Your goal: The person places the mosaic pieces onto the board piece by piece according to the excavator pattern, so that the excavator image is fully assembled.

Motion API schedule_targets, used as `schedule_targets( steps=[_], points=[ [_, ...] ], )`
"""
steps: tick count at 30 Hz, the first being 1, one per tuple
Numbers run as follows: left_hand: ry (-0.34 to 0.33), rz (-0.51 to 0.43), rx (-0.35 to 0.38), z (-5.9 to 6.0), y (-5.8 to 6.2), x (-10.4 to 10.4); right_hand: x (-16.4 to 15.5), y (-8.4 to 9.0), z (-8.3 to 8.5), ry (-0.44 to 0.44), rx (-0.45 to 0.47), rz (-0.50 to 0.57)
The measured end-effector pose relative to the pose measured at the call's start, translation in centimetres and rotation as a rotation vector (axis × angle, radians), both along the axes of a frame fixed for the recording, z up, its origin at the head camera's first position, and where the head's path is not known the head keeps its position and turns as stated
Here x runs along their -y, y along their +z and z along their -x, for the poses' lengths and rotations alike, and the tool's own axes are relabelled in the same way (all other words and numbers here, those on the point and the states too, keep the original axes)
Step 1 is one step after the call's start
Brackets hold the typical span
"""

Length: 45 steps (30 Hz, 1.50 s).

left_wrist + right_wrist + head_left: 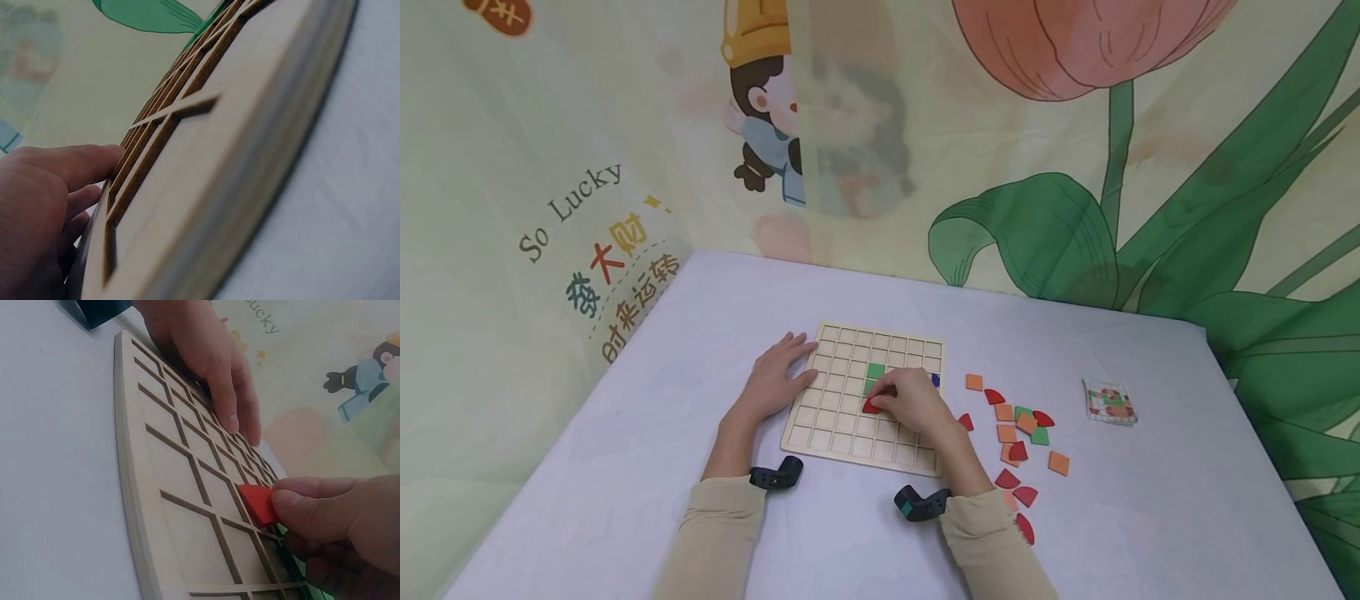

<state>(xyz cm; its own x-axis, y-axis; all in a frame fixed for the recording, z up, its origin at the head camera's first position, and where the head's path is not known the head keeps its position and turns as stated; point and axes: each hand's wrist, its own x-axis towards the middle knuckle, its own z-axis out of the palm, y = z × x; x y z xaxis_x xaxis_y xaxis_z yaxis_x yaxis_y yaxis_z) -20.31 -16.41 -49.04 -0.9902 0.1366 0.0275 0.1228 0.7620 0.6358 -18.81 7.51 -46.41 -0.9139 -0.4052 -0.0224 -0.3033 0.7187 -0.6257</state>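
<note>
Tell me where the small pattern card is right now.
In the head view, the pattern card lies flat on the table, far right, beyond the loose tiles beside the grid board.

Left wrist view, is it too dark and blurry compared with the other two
Left wrist view: dim, with the wooden grid board close and soft toward its near edge, and the left hand shadowed. Right wrist view: brighter, the red piece sharp, the far backdrop soft. Head view: even light, faint shadows, no glare on the table.
</note>
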Motion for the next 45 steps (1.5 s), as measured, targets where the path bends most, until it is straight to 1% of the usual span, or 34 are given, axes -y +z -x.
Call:
schedule_targets(
  steps=[3,9,16,19,21,23,25,27,30,32,35,38,42,45],
  points=[
    [-0.001,0.003,0.0,0.0,0.0,0.0,0.2,-0.1,-0.1,0.012,-0.022,-0.017],
    [0.0,0.006,0.0,0.1,0.0,-0.1,0.8,0.0,-0.4,-0.008,-0.069,-0.056],
    [0.0,0.012,-0.003,0.1,0.0,0.0,1.2,-0.1,-0.6,-0.002,-0.125,-0.088],
    [0.007,0.007,0.001,0.0,0.0,0.1,1.0,0.1,-0.4,-0.037,-0.125,-0.074],
    [0.011,0.002,0.01,0.0,-0.1,0.1,0.2,0.4,0.1,-0.092,-0.126,-0.051],
    [0.014,-0.004,0.014,-0.1,-0.1,0.1,-1.5,0.7,0.8,-0.166,-0.101,-0.03],
    [0.012,-0.005,0.012,-0.1,-0.2,0.1,-4.0,0.9,1.4,-0.268,-0.064,-0.024],
    [0.009,-0.005,0.002,-0.1,-0.2,0.0,-6.9,1.0,1.7,-0.368,-0.002,-0.028],
    [0.007,-0.001,-0.006,0.0,-0.1,-0.1,-10.9,0.7,1.7,-0.465,0.106,-0.049],
    [0.01,-0.001,-0.004,0.0,-0.1,-0.1,-12.7,0.4,1.6,-0.488,0.158,-0.063],
    [0.012,-0.002,-0.002,0.0,-0.1,-0.1,-14.1,0.1,1.6,-0.491,0.19,-0.073],
    [0.009,0.0,-0.004,0.0,-0.1,-0.1,-14.4,-0.2,1.7,-0.482,0.192,-0.07],
    [0.007,-0.002,-0.005,0.1,-0.1,-0.1,-14.1,-0.6,1.8,-0.476,0.2,-0.038],
    [0.009,-0.003,-0.001,0.0,-0.1,-0.1,-13.9,-0.8,1.9,-0.471,0.192,-0.037]
  ],
)
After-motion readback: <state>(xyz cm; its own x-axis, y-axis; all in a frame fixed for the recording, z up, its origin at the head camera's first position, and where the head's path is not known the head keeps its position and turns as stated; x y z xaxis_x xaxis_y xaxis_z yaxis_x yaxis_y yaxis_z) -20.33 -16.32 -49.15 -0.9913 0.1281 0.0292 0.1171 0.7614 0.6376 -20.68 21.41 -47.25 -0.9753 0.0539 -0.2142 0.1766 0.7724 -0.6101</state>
